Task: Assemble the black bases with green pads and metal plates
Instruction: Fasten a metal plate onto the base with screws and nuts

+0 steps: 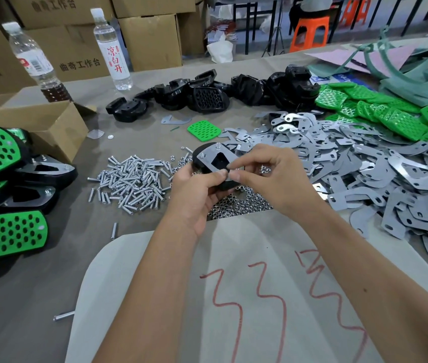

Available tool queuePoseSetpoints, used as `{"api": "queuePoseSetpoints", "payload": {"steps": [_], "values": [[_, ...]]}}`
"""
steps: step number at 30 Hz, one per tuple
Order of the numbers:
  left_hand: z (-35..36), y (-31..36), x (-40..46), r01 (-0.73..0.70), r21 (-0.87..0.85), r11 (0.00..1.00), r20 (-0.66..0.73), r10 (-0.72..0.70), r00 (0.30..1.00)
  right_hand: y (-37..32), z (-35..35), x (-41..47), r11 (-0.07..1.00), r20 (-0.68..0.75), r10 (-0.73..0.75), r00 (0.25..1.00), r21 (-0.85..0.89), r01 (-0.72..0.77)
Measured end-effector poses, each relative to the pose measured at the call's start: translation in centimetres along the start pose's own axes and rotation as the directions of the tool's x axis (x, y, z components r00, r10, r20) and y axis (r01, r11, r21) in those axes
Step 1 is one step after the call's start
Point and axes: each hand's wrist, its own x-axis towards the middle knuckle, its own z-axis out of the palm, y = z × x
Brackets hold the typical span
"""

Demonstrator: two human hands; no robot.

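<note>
Both hands' fingers grip one black base [209, 163], left hand [197, 191] beside screws [131, 179], right hand [273, 176] over nuts [244, 203].

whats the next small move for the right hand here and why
Probably seat and turn a nut onto the bolt end near the fingertips. The left hand grips the black base with a metal plate on it, bolt ends poking up bare, while the right hand pinches at the plate's near corner and cups spare nuts.
</note>
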Motion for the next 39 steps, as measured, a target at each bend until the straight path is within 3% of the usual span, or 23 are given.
{"api": "queuePoseSetpoints", "payload": {"steps": [9,15,20,25,30,34,39], "values": [[0.09,-0.2,0.05,-0.014,-0.025,1.0,-0.039,0.013,0.999,-0.01,0.32,-0.05,0.996,-0.046,-0.035,0.998,-0.084,0.031],[0.26,-0.17,0.05,-0.031,-0.026,0.999,-0.039,0.03,0.999,0.34,0.61,-0.32,0.997,-0.109,-0.058,0.992,-0.05,0.053],[0.16,0.06,0.15,-0.008,-0.138,0.99,-0.096,-0.005,0.995,-0.05,0.67,-0.59,0.997,-0.005,0.001,1.0,0.082,-0.001],[0.16,0.09,0.44,-0.003,-0.188,0.982,-0.151,-0.026,0.988,0.09,0.07,-0.49,0.989,-0.14,0.068,0.988,0.14,-0.048],[0.06,-0.15,0.55,-0.008,-0.182,0.983,-0.15,-0.019,0.989,0.1,0.63,-0.47,0.979,0.07,0.098,0.993,0.171,-0.109],[-0.06,-0.11,0.73,0.005,-0.212,0.977,-0.168,-0.041,0.985,0.15,0.0,-0.36,0.947,-0.072,0.12,0.99,0.308,-0.092],[0.32,-0.2,0.59,-0.012,-0.191,0.981,-0.168,-0.021,0.986,-0.3,0.45,-0.47,0.968,-0.109,0.045,0.993,0.25,-0.017]]}}
